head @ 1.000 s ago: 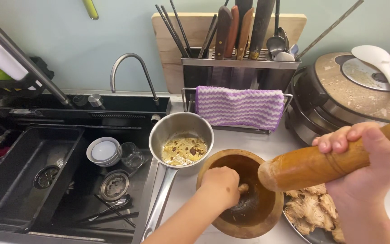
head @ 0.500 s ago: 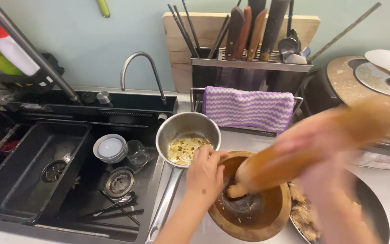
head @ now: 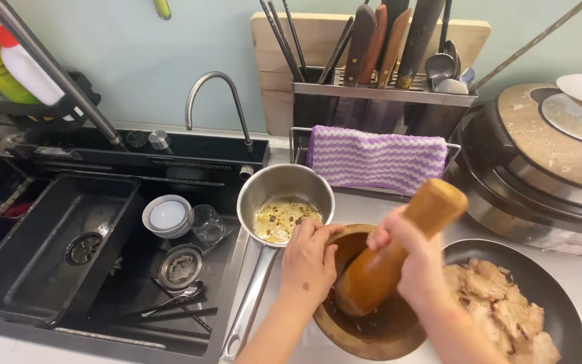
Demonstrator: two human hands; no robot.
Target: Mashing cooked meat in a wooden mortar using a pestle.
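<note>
The right hand (head: 409,259) has its fingers wrapped around a wooden pestle (head: 392,256) standing in the wooden mortar (head: 372,330) on the table. The left hand (head: 308,259) grips the mortar's rim, beside a steel saucepan (head: 284,202). A dark pan of meat (head: 513,303) sits right.

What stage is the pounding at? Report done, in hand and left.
Done: the wooden pestle is down inside the wooden mortar. In hand: the right hand grips the pestle while the left hand steadies the mortar's rim. Left: what is inside the mortar is hidden, so how finely it is pounded cannot be judged.
</note>
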